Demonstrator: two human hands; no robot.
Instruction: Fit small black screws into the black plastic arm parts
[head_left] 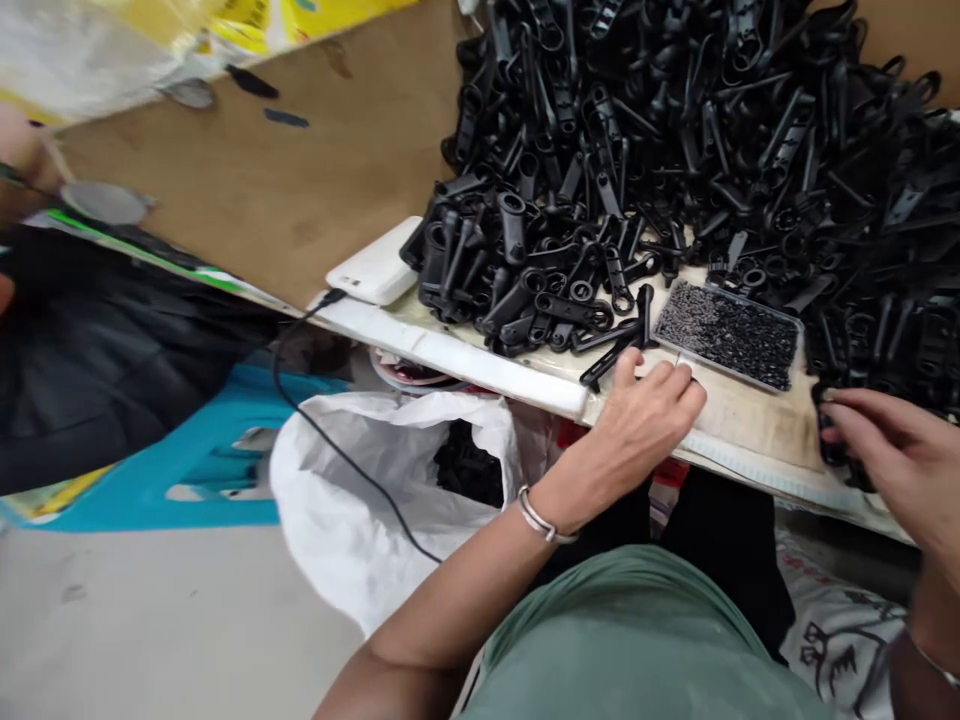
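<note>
My left hand (649, 405) is at the table's front edge, its fingers curled. A dark bit shows by its fingertips, but what it holds is hidden. Just beyond its thumb lies a long black plastic piece (611, 362). My right hand (904, 450) pinches a black plastic part (829, 435) over the table's edge at the right. Between and beyond both hands sits a shallow clear box (787, 385) of tiny grey and black pieces. Behind it rises a big heap of black plastic parts (570, 200), arm-shaped with ringed ends.
A white power bank (375, 265) with a black cable (341, 465) lies left of the heap. Below the edge, an open white sack (322, 510) holds black parts. A blue plastic stool (187, 470) stands left. Another person's hand (26, 155) shows at the far left.
</note>
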